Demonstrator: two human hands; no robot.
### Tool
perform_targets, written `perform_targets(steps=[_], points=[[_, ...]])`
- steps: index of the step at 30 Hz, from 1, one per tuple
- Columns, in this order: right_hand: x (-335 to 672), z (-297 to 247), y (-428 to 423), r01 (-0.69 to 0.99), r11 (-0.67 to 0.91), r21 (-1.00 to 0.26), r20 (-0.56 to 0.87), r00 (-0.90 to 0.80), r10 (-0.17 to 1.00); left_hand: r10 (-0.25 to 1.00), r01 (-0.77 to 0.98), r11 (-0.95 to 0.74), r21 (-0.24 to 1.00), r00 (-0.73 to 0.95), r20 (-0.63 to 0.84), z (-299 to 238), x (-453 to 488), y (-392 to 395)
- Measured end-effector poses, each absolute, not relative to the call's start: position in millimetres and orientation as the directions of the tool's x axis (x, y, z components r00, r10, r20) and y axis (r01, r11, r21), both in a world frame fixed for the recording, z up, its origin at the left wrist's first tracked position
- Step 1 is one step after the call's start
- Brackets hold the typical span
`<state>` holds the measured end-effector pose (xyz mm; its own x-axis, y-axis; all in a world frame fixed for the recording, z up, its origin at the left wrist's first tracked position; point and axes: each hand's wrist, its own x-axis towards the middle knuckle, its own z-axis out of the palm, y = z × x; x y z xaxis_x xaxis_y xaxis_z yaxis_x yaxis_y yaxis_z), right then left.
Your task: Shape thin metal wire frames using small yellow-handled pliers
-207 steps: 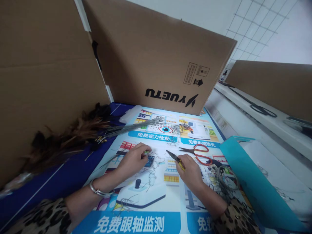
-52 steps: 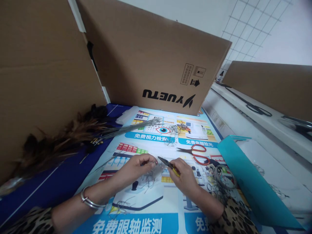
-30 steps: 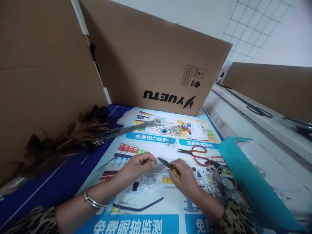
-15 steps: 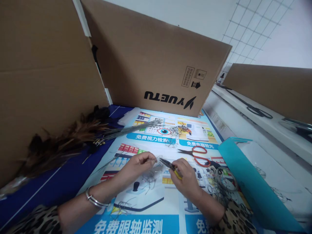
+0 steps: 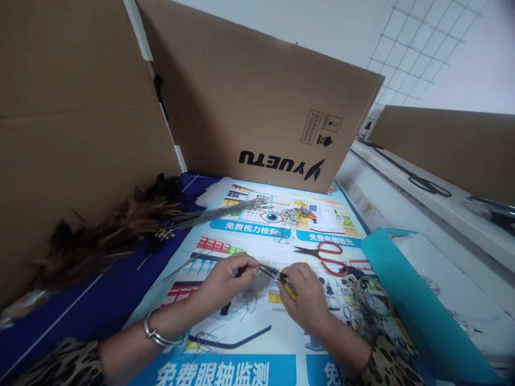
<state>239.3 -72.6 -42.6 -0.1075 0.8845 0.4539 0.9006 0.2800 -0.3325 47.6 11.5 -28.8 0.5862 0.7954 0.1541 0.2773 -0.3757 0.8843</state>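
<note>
Head view: gripping yellow-handled pliers (image 5: 270, 272) in right hand (image 5: 306, 296), fingers curled tight, nearer than the scissors (image 5: 330, 266). Pinching thin wire (image 5: 250, 301) in left hand (image 5: 227, 281), left of the scissors (pliers' tips right at the pinch, contact unclear). Also seeing wire coil (image 5: 389, 304), near-right of the scissors.

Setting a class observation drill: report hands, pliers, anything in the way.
Left hand pinching something tiny, unclear. Right hand holding needle-nose pliers, tips at left hand. Red-handled scissors beyond, clear of both.
</note>
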Motion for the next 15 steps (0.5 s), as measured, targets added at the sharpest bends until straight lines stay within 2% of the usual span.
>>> perform_targets(steps=[15], points=[[239.3, -37.5, -74.5, 0.951, 0.262, -0.165, 0.358, -0.190, 0.914, 0.759, 0.215, -0.275, 0.937, 0.647, 0.074, -25.9, 45.8, 12.8]])
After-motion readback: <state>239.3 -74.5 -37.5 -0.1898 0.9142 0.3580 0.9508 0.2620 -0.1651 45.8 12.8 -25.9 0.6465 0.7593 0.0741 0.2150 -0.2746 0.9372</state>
